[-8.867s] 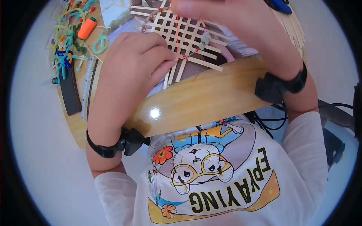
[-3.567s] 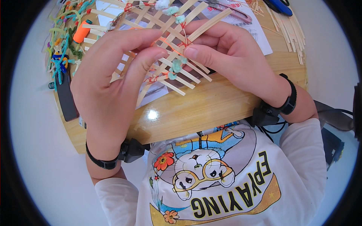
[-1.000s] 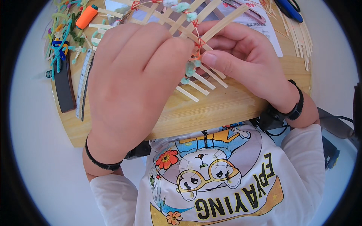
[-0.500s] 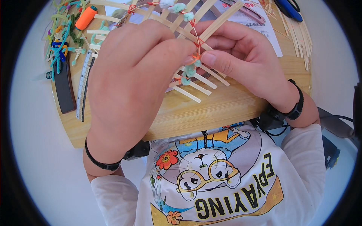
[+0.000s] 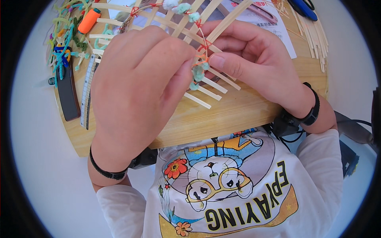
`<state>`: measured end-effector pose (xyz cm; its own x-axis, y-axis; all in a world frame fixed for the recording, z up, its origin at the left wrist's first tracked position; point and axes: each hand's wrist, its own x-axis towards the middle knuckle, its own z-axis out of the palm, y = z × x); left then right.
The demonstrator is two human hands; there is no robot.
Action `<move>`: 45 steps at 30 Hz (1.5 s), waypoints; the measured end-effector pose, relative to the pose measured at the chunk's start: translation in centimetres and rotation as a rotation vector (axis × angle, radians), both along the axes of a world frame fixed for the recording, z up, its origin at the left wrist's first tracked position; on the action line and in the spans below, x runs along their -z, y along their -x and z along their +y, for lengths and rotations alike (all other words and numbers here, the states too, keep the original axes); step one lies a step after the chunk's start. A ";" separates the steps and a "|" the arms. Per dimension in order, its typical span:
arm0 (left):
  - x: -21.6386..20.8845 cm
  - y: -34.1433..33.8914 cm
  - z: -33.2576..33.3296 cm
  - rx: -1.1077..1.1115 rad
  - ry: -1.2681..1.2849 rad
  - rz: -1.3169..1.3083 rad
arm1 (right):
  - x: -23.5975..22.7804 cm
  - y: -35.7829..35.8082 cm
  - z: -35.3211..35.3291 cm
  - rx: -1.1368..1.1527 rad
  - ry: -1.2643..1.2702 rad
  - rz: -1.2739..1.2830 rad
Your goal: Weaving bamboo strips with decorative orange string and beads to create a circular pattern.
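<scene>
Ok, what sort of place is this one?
Probably a craft workspace: there's a woven lattice of pale strips, with fuzzy coloured stems and an orange spool on the wooden table.

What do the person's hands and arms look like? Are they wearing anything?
The left hand and right hand are bare, without gloves. Each forearm wears a black strap with a blocky black piece. The sleeves are white and stop short of the straps.

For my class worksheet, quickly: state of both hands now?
Left hand: closed; anything it pinches is hidden.
Right hand: closed, holding the woven strip lattice.
</scene>
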<state>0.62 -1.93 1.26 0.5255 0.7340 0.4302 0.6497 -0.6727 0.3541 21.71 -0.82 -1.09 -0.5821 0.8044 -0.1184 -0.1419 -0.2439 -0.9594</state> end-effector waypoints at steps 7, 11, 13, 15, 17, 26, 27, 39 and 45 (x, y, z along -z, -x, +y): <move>0.1 0.2 0.2 0.013 -0.081 0.051 | 0.0 0.1 0.1 -0.004 0.000 -0.002; 0.2 0.2 0.1 0.021 -0.083 0.051 | -0.1 0.1 -0.1 -0.009 0.012 0.000; 0.2 0.1 0.0 0.022 -0.088 0.073 | -0.1 0.2 -0.2 -0.007 0.011 -0.012; 0.4 0.1 -0.1 0.022 -0.107 0.059 | -0.1 0.2 -0.3 -0.005 0.009 -0.024; 0.6 -0.1 -0.2 0.024 -0.127 0.045 | -0.1 0.2 -0.3 -0.006 -0.004 -0.036; 0.9 -0.1 0.8 0.057 -0.098 -0.020 | 0.0 0.1 0.3 -0.015 0.027 0.008; 0.8 -0.1 0.8 0.044 -0.073 -0.018 | -0.1 0.1 0.3 -0.011 0.017 0.010; -0.2 -0.2 0.3 0.021 0.029 -0.031 | 0.1 0.1 -0.1 0.030 0.076 0.072; 0.5 0.1 1.1 0.007 0.128 -0.145 | 0.0 -0.6 0.8 0.003 0.096 -0.035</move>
<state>0.54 -0.79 0.78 0.4697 0.7844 0.4050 0.5813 -0.6201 0.5268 22.29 -0.01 -1.12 -0.5736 0.7904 -0.2152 -0.1093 -0.3342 -0.9362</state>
